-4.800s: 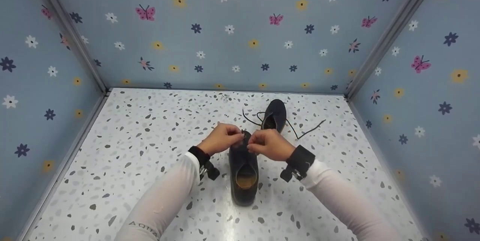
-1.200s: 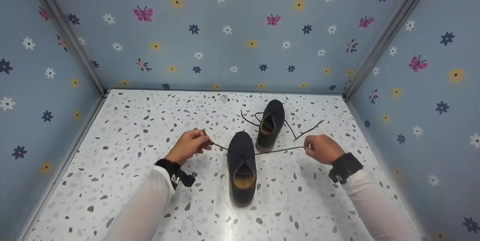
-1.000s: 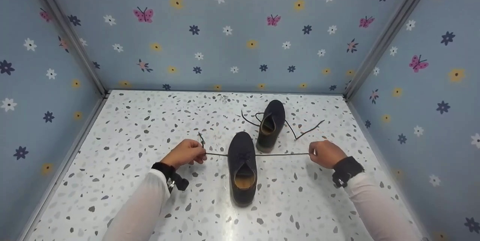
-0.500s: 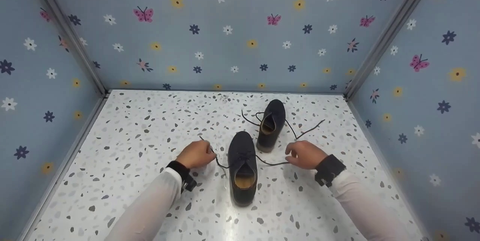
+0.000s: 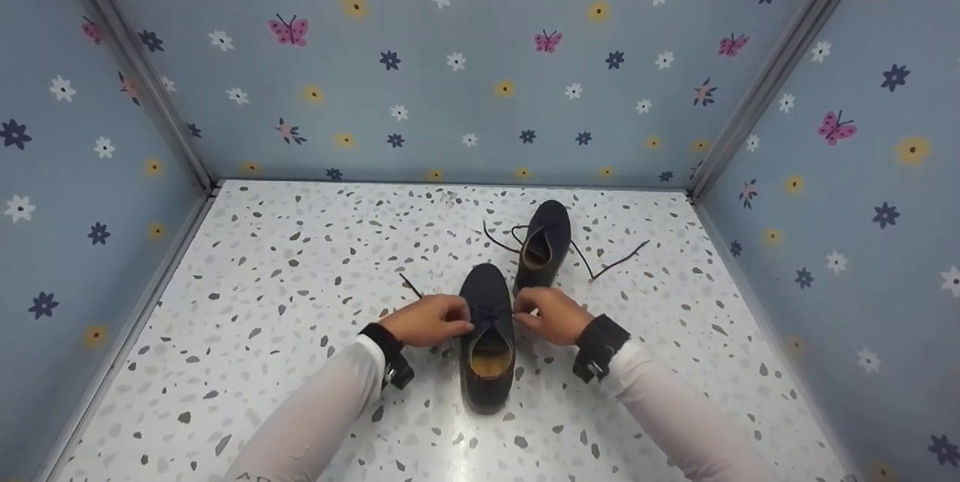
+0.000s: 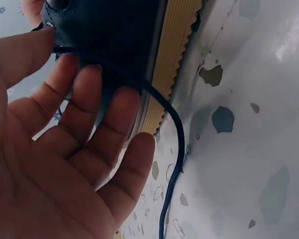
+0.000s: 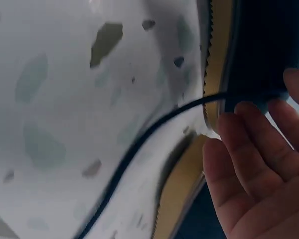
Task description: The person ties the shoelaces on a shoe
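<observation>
A dark navy lace-up shoe (image 5: 485, 283) stands on the speckled surface, toe pointing away, its tan insole showing. At its left side my left hand (image 5: 426, 320) pinches one shoelace (image 6: 175, 122) between thumb and index finger, close to the eyelets; the other fingers are loosely bent. The lace's tail hangs past those fingers in the left wrist view. My right hand (image 5: 553, 315) is on the opposite side, thumb and index finger pinching the other lace end (image 7: 134, 147), which trails down in the right wrist view.
A second navy shoe (image 5: 553, 223) stands just behind and to the right, its loose laces (image 5: 619, 262) spread on both sides. Blue panels with flowers and butterflies (image 5: 450, 91) enclose the white speckled surface (image 5: 300, 242) at the back and sides.
Both hands first drew the laces out sideways until taut. Since then they have come inward to the front shoe's eyelets, and the laces have gone slack. The shoes stay in place.
</observation>
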